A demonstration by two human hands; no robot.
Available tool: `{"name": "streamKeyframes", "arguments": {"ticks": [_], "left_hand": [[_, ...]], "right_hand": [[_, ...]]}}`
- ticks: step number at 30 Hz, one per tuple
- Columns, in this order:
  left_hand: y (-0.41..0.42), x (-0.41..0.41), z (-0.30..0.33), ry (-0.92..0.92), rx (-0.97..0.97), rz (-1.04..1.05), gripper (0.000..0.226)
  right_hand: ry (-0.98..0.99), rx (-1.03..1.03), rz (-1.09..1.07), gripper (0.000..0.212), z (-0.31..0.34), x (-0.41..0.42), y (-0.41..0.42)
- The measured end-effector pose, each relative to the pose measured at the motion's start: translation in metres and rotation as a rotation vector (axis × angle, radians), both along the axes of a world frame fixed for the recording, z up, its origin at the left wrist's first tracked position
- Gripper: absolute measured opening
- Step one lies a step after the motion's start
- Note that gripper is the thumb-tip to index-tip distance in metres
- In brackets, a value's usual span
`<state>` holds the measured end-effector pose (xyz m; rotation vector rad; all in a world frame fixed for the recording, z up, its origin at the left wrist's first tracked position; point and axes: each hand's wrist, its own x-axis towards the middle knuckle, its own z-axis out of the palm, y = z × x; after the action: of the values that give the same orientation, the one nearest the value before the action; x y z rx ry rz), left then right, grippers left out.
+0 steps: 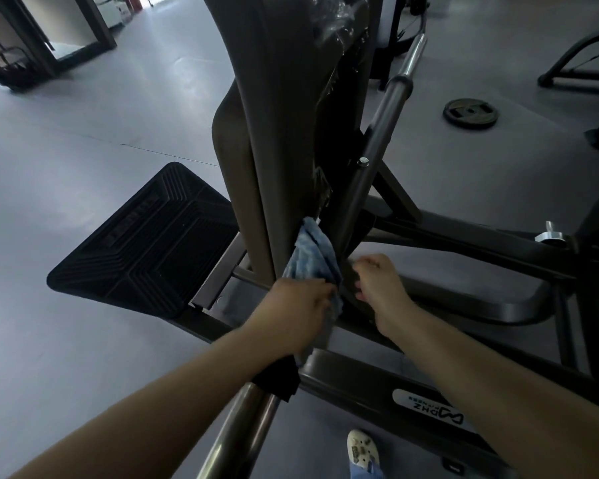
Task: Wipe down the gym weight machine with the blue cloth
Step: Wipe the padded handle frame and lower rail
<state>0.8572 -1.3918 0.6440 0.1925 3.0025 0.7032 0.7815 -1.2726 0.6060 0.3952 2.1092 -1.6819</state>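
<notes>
**Head view: blue cloth at base of the weight machine pad**

Head cam looks down along both bare forearms to frame centre. Left hand (300, 299) has its grip curled round the lower end of the blue cloth (313, 259), bunching it; the cloth's upper part lies against the lower rear edge of the tall padded back (253, 140) of the gym weight machine (464, 236), just left of a dark slanted frame tube (370, 160). Right hand (381, 281) sits just right of the cloth, fingers bent toward the dark frame at the tube's foot; can't tell whether its grip closes on anything there, area too dark. Ribbed black footplate (146, 240) at left-centre, on the grey floor (83, 150). Weight plate (470, 113) lies flat on the floor, upper right. Chrome bar (414, 55) runs up toward top right. Bottom right: white logo label (429, 407) on the frame, w/ a light clog-type shoe (362, 445) below it.
</notes>
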Motion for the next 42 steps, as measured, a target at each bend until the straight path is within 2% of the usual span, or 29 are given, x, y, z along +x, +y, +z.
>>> {"name": "streamKeyframes", "arguments": {"ticks": [1, 3, 4, 6, 8, 11, 14, 16, 18, 20, 25, 27, 32, 35, 39, 42], "left_hand": [[-0.006, -0.007, 0.004, -0.057, 0.116, 0.149, 0.034], [-0.023, -0.026, -0.004, 0.003, 0.211, 0.33, 0.033], [-0.029, -0.037, -0.008, 0.019, 0.204, 0.331, 0.037], [-0.033, -0.049, -0.02, -0.091, 0.157, 0.224, 0.055], [-0.029, -0.054, -0.037, -0.268, 0.132, 0.142, 0.063], [-0.027, -0.032, -0.047, -0.362, 0.159, 0.215, 0.056], [-0.033, 0.003, -0.048, -0.391, 0.065, 0.302, 0.047], [-0.033, 0.015, -0.043, -0.449, -0.034, 0.28, 0.048], [-0.028, 0.009, -0.037, -0.508, -0.062, 0.277, 0.056], [-0.023, -0.009, -0.033, -0.561, -0.054, 0.305, 0.062], [-0.019, -0.057, -0.052, -0.484, 0.138, 0.445, 0.052], [-0.016, -0.072, -0.05, -0.453, 0.176, 0.455, 0.052], [-0.025, -0.083, -0.046, -0.548, 0.391, 0.365, 0.076], [-0.037, -0.069, -0.055, -0.571, 0.421, 0.309, 0.09], [-0.047, -0.037, -0.047, -0.703, 0.432, 0.224, 0.051], [-0.057, -0.009, -0.045, -0.854, 0.51, 0.167, 0.049]], "right_hand": [[-0.01, 0.0, -0.014, 0.01, 0.002, 0.005, 0.001], [-0.13, -0.134, 0.004, 0.014, 0.007, 0.017, 0.003], [-0.217, -0.228, 0.041, 0.013, 0.009, 0.023, 0.001], [-0.331, -0.351, 0.104, 0.02, 0.011, 0.036, -0.005], [-0.311, -0.393, 0.116, 0.029, 0.009, 0.042, -0.013], [-0.211, -0.323, 0.217, 0.036, 0.007, 0.049, -0.019], [-0.158, -0.263, 0.324, 0.048, -0.001, 0.058, -0.016], [-0.11, -0.181, 0.407, 0.054, -0.004, 0.061, -0.014], [-0.059, -0.115, 0.452, 0.055, -0.004, 0.06, -0.014], [-0.082, -0.134, 0.431, 0.057, -0.003, 0.053, -0.019], [-0.013, 0.044, 0.405, 0.057, -0.011, 0.011, -0.031], [0.01, -0.023, 0.345, 0.058, -0.014, -0.006, -0.029], [-0.004, -0.137, 0.368, 0.059, -0.021, -0.017, -0.022], [-0.031, -0.167, 0.392, 0.061, -0.018, 0.004, -0.021], [-0.06, -0.199, 0.455, 0.053, -0.007, 0.042, -0.009], [-0.086, -0.26, 0.4, 0.037, -0.001, 0.06, 0.005]]}}
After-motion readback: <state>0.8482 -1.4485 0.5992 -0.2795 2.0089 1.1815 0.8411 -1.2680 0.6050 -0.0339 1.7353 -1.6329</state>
